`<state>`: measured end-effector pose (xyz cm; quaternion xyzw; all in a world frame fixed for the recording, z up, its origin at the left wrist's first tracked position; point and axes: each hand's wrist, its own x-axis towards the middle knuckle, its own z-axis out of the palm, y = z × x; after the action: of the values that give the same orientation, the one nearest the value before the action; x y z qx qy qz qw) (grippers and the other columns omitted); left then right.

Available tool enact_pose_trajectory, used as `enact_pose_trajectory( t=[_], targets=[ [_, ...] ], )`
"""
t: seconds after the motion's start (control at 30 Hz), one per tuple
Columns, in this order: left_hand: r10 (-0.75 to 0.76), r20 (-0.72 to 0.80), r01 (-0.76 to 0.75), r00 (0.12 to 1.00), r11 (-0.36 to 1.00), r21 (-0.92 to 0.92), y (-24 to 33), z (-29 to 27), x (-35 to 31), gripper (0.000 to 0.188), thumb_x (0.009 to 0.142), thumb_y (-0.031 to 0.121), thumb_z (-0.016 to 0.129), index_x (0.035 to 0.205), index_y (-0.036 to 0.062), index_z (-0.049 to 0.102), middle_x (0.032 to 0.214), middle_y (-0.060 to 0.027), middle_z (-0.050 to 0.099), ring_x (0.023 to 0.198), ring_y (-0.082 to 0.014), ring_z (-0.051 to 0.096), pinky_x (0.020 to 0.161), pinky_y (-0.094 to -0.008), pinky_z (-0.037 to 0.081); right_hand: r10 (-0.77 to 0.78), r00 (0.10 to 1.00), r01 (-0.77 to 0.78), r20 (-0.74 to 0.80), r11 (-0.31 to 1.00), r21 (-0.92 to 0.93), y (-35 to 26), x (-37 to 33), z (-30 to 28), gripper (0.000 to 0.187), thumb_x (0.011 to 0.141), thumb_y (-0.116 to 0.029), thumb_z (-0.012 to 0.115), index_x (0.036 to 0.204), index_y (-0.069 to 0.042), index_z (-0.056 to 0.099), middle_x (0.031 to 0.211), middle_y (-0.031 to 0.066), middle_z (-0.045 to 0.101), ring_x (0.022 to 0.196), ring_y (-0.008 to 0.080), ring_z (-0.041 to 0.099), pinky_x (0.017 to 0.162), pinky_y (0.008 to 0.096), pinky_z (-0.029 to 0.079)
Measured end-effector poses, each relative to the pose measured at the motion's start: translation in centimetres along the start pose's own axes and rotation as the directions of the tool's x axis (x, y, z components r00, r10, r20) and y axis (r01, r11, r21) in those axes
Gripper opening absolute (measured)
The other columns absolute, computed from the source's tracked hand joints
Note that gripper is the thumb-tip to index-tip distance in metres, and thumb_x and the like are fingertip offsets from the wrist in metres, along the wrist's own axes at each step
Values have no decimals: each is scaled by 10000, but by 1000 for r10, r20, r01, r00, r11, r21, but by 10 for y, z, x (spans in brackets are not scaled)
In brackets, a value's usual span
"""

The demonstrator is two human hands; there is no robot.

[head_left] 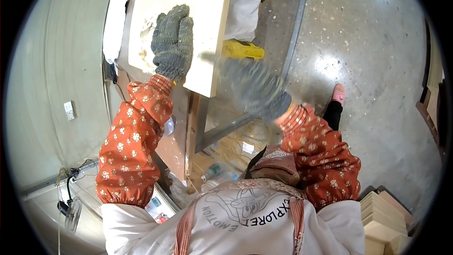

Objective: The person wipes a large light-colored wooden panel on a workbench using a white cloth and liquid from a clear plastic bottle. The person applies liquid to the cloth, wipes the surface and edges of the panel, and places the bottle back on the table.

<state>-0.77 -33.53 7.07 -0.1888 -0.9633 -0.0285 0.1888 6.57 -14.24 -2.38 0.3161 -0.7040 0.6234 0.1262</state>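
My left hand (173,42), in a dark grey knitted work glove, lies flat with its fingers stretched out on a pale wooden board (204,33). Beside its thumb are some cream-coloured scraps or shavings (147,30). My right hand (257,87), gloved alike, is just off the board's right edge and badly smeared by motion. A dim blurred shape shows between it and the board; whether it is a finger or something held, I cannot make out. Both forearms wear orange-red flowered sleeves.
A yellow tool or case (243,49) sits right of the board, below a white sheet or sack (243,7). Under the bench are yellowish strips (231,144) and a plastic bottle (212,170). Stacked boards (383,217) stand at lower right. A wall (61,66) runs along the left.
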Motion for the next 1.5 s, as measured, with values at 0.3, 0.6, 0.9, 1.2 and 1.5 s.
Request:
enact_pose_trajectory(
  t=[0.3,0.6,0.9,1.2,1.5],
  targets=[
    [6,1,-6,1000,1000,-7,1,3,1,262,958,215,544,1161,75,632,1170,-119,654,1118,-298,593,1077,-448,360,-189,976,183,-109,981,-58,2,-23,31,543,932,-80,474,1445,-245,404,928,91,662,727,204,659,565,329,528],
    [28,10,-28,1000,999,-40,2,3,5,275,958,223,548,1174,73,628,1172,-120,654,1121,-295,592,1078,-445,358,-138,988,137,-64,990,-20,20,-5,27,516,960,-83,427,1452,-217,351,1050,50,678,631,161,606,519,282,513],
    [-25,17,25,1000,1000,-12,-3,1,-1,269,962,229,537,1167,85,633,1177,-113,653,1125,-291,588,1080,-440,358,112,985,-80,130,969,-233,-2,-17,10,611,906,-42,513,1473,-212,359,1220,72,599,794,156,632,625,295,532],
    [-28,-15,28,999,1000,-10,1,-6,-1,239,953,211,564,1138,85,647,1141,-103,672,1076,-297,615,1068,-427,372,-79,898,85,432,996,6,-46,-48,33,456,930,-85,478,1384,-78,429,1181,116,584,882,244,642,758,353,542],
    [-38,-10,38,999,998,-58,-2,1,-1,240,959,201,556,1141,73,646,1140,-111,673,1100,-272,606,1076,-427,363,140,961,-157,-239,986,-50,-29,-51,15,505,878,-72,589,1367,-65,462,828,162,673,635,322,651,558,399,512]
  ],
)
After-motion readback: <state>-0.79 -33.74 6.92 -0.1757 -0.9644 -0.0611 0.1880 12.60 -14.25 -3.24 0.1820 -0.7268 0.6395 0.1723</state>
